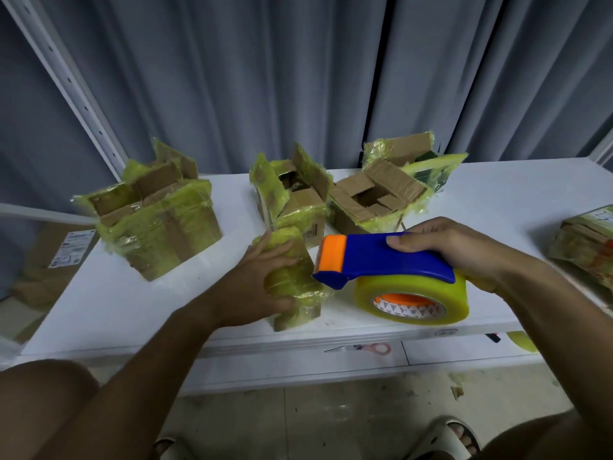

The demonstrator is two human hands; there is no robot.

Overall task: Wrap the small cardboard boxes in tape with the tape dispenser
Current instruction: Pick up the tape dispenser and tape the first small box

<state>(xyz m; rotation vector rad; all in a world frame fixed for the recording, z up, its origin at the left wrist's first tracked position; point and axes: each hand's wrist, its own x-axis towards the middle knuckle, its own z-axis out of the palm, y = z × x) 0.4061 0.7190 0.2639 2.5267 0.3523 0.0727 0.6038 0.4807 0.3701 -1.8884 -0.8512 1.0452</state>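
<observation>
White shelf point(139, 293) before grey curtain point(265, 78); hands gripping small box point(292, 283) and tape dispenser point(381, 257).

The light is dim, cool and even, seemingly from overhead, and colours look muted except on the dispenser point(381, 257) and tape roll point(414, 300). The white shelf point(497, 200) is the brightest surface, with mild sheen but no hard glare. Soft shadows lie under the boxes and beneath the left hand point(255, 287) and right hand point(457, 250). The tape film on the left box point(159, 224) catches faint highlights. Wide-angle distortion bends the upright point(66, 78) at far left and stretches the near corners. Detail is soft overall, smeared in the curtain point(298, 78) folds.
</observation>
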